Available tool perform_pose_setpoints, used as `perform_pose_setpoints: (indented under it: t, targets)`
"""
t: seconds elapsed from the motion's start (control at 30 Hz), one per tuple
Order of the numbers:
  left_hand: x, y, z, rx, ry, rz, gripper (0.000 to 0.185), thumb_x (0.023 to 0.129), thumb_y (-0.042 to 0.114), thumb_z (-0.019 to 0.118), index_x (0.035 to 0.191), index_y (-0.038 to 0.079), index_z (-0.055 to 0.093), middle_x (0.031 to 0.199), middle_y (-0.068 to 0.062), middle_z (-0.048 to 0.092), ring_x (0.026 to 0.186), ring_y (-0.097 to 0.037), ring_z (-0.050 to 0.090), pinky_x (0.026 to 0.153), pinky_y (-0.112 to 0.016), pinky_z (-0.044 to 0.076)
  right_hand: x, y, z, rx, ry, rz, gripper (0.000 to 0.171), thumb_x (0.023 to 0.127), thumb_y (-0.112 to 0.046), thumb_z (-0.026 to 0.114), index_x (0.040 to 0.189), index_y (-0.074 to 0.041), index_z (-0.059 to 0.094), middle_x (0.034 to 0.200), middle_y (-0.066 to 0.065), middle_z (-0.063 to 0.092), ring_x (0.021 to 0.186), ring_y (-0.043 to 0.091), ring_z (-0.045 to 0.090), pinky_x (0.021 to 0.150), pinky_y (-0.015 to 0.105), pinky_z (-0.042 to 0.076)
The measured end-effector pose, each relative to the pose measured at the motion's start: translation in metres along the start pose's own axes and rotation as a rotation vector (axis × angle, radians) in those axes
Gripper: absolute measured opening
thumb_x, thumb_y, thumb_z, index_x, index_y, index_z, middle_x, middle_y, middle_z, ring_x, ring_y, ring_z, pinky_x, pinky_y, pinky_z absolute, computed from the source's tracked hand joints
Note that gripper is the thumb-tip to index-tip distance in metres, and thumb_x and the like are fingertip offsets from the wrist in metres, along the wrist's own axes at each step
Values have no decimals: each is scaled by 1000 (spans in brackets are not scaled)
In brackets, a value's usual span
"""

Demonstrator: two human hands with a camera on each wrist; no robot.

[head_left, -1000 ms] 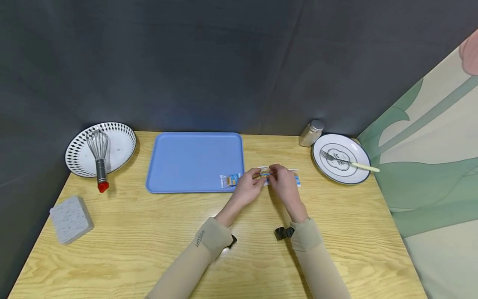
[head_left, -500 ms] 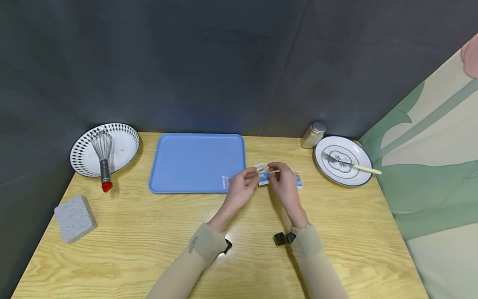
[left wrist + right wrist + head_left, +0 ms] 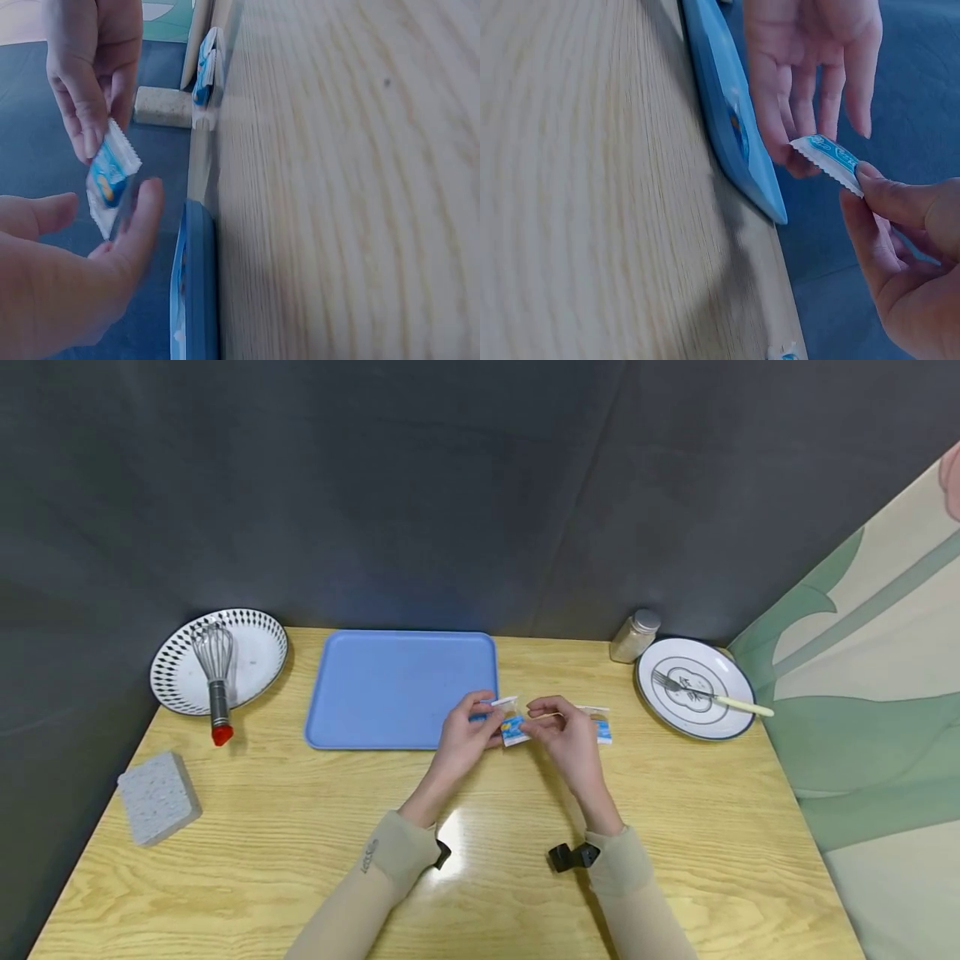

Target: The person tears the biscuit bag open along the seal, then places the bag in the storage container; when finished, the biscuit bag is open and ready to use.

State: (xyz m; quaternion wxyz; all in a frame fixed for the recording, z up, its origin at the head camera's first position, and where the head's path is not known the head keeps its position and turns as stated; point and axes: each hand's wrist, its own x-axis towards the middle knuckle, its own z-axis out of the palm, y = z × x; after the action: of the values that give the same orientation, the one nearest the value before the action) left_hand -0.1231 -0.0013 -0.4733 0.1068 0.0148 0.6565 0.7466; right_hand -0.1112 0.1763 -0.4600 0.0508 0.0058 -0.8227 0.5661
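Note:
A small blue-and-white wrapped snack packet (image 3: 513,729) is in the air near the tray's front right corner. My right hand (image 3: 566,731) pinches one end of it between thumb and index finger, clearest in the right wrist view. My left hand (image 3: 463,732) is at the other end, thumb and fingers spread apart; in the left wrist view its fingertips are close to the packet (image 3: 110,178), and whether they touch cannot be told. Another packet (image 3: 739,131) lies on the blue tray (image 3: 405,689), mostly hidden behind my left hand in the head view.
More blue-and-white packets (image 3: 603,732) lie on the table beyond my right hand. At the right stand a shaker jar (image 3: 635,636) and a plate (image 3: 723,727) bearing a fork (image 3: 720,699). On the left are a patterned plate (image 3: 258,672), a whisk (image 3: 218,685) and a grey block (image 3: 159,797).
Both hands have shifted slightly left, bringing the pinched packet toward the tray. My left hand has moved further over the tray's right corner, covering the packet lying there. The head view has turned a little.

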Motion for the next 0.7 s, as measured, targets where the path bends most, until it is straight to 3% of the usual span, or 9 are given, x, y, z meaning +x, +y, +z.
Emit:
perform_pose_setpoints:
  t: [0.1,0.23,0.5,0.7]
  targets:
    - [0,0,-3,-7,-14,4,33,107,4,64,135,-14,59,122,-27,65,98,-26,73,83,-39,64,-5,-2,3,8,-22,-10,23,88,7,85,108,6,75,100,20,75,83,16,73,74,17,57]
    - [0,0,-8,-1,-33,5,21,106,2,65,120,-14,64,111,-22,71,90,-17,73,75,-33,64,-12,-5,7,11,-47,-16,21,88,6,85,106,4,75,98,16,77,84,17,73,76,19,58]
    - [-2,4,-18,30,-94,-39,21,105,4,68,120,-10,68,112,-19,72,95,-17,73,78,-32,63,-18,-8,8,4,-80,-35,19,87,7,86,102,2,75,96,13,76,84,24,73,75,22,60]
    - [-5,1,-23,12,-105,-59,14,104,-2,67,112,-13,69,105,-15,74,90,-12,72,80,-33,63,-17,-10,9,-110,-178,-106,17,89,5,84,103,1,75,93,9,74,85,21,71,72,24,60]
